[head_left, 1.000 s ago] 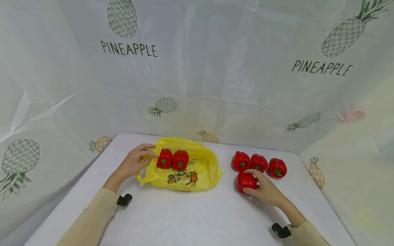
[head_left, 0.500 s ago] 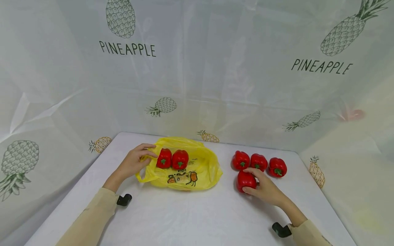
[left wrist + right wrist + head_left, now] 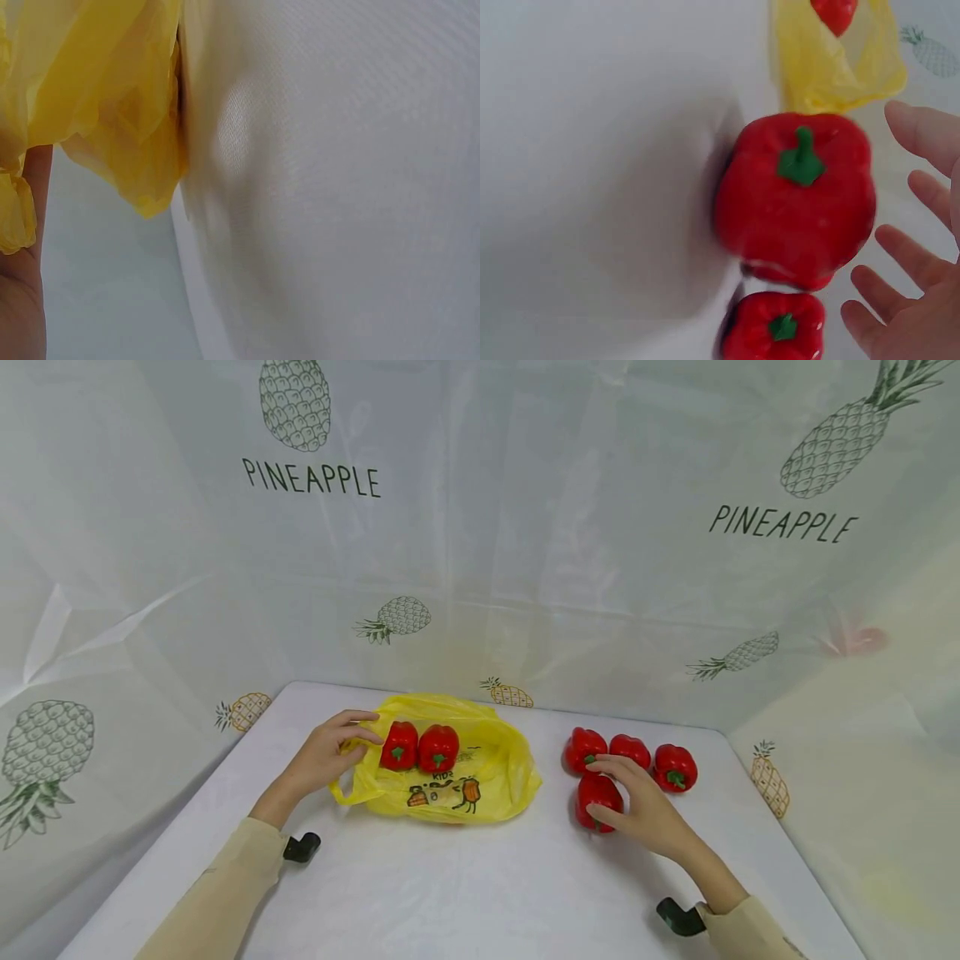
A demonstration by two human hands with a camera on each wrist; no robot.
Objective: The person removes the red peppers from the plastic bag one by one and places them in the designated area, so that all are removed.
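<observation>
A yellow plastic bag lies with its mouth spread on the table, two red bell peppers inside it. At its left edge my left hand holds the thin plastic; in the left wrist view the yellow bag covers most of that hand. To the right, one red bell pepper stands on the table in front of the others. My right hand is beside it with fingers spread. In the right wrist view those fingers are apart from the pepper and its green stem.
Behind the front pepper, three more red bell peppers stand in a row at the table's back right. The white table meets a pale curtain printed with pineapples at its back edge.
My right hand has loosened from the front pepper: its fingers have lifted and spread, and the pepper has tipped slightly, showing its stem side. My left hand and the bag stay put.
</observation>
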